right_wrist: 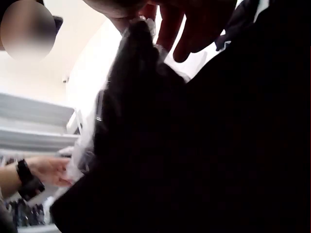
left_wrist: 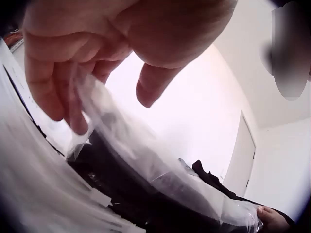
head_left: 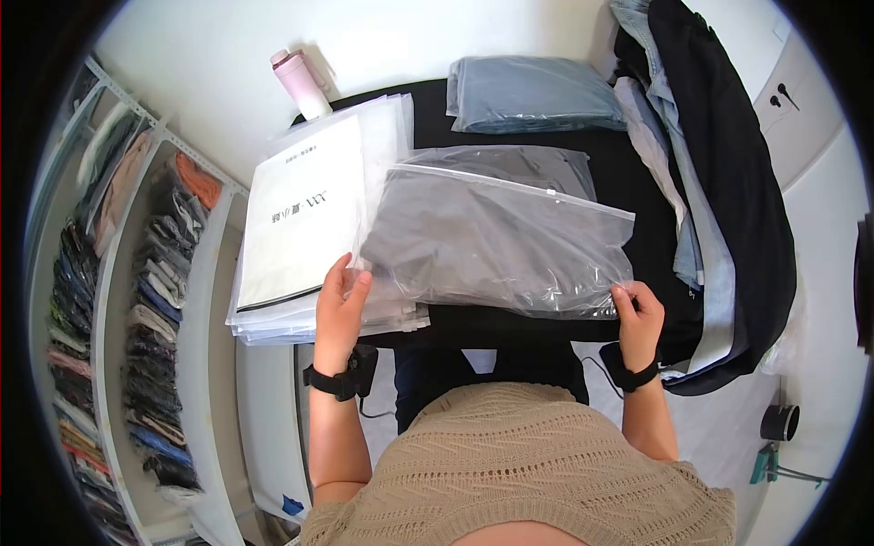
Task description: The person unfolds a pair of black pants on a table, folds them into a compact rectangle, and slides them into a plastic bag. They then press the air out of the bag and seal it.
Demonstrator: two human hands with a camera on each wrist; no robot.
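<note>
A clear zip bag [head_left: 501, 238], dark grey showing through its film, lies across the black-covered table with its slider strip on the far side. My right hand [head_left: 641, 318] pinches the bag's near right corner between thumb and fingers. At the bag's left end is my left hand [head_left: 340, 314], thumb spread away from the fingers. In the left wrist view, the fingers [left_wrist: 56, 92] touch the plastic edge while the thumb stands apart from it. Another dark bag [head_left: 537, 164] lies partly hidden behind the first.
White printed bags [head_left: 305, 214] are stacked on the left of the table. A pink bottle [head_left: 299, 82] stands behind them, and a bagged blue-grey bundle [head_left: 537, 96] lies at the back. Dark and denim clothes [head_left: 728, 200] drape over the right side. Shelves [head_left: 137, 118] of bagged clothes line the left.
</note>
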